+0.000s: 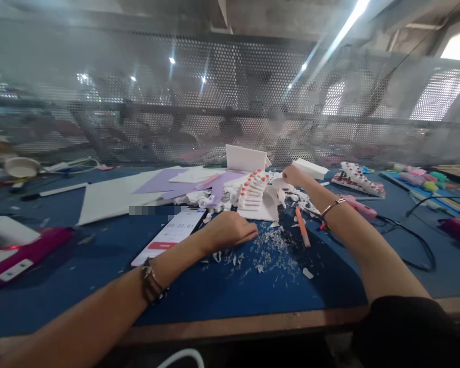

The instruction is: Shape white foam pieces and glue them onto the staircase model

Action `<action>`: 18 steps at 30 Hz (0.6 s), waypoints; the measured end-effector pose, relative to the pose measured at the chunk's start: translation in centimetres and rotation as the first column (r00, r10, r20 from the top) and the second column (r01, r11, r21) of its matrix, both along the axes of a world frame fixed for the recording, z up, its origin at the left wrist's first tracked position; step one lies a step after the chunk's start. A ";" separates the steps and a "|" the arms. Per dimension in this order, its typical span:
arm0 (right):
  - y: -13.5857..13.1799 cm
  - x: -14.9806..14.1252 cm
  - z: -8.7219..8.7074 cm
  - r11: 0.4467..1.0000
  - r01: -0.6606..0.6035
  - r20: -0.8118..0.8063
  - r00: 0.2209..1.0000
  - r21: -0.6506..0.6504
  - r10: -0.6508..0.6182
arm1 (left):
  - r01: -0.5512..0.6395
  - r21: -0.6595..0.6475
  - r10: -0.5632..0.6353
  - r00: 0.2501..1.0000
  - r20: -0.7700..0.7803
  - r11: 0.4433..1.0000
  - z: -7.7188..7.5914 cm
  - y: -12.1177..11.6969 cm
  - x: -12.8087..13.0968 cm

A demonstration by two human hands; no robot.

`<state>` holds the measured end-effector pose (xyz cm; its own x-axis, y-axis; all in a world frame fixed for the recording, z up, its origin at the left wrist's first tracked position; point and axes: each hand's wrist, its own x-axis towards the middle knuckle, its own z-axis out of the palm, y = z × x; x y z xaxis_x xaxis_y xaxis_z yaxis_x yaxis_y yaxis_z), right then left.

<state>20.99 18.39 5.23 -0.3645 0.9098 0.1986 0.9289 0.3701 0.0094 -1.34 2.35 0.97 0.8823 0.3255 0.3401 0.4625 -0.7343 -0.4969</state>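
My left hand (230,229) is closed, with its fingers curled low over the blue mat, beside the phone and just in front of a white foam model. Whatever may be inside its fingers is hidden. The white foam model (253,193) has stepped ridges with red-orange tips and stands on a white base sheet (267,208). Behind and to the right of it, my right hand (293,176) is closed among white scraps. A white piece (279,183) lies against its fingers, but I cannot see a clear grip. An orange craft knife (302,227) lies between my forearms.
A phone (174,232) showing a timer lies at left. White and purple sheets (157,181) spread behind it. White shavings (270,248) litter the mat. A pink glue gun (358,206) with a black cable, another foam model (358,180) and coloured lumps (417,178) are at right.
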 end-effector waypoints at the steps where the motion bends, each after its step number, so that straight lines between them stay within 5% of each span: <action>1: 0.2 0.2 0.3 1.000 0.015 -0.010 1.000 0.023 -0.014 | 0.008 -0.007 -0.008 1.000 0.006 1.000 0.0 0.1 -0.2; 9: -1.8 1.9 5.7 0.948 0.040 -0.172 0.985 0.317 0.016 | 0.108 -0.058 -0.106 0.994 0.027 0.993 0.0 -2.2 1.4; 15: -7.5 2.0 8.6 0.864 -0.032 -0.276 0.941 0.503 0.196 | 0.174 -0.121 -0.174 0.985 0.013 0.977 -1.1 -4.8 3.4; 18: -11.8 1.3 8.6 0.790 -0.134 -0.348 0.845 0.599 0.407 | 0.153 -0.169 -0.149 0.988 0.036 0.974 -1.4 -5.2 3.7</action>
<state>22.25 6.60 13.79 -0.3267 0.4788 0.8149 0.7402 0.6657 -0.0944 2.36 -2.84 -0.42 0.9182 0.2440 0.3120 0.3496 -0.8696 -0.3487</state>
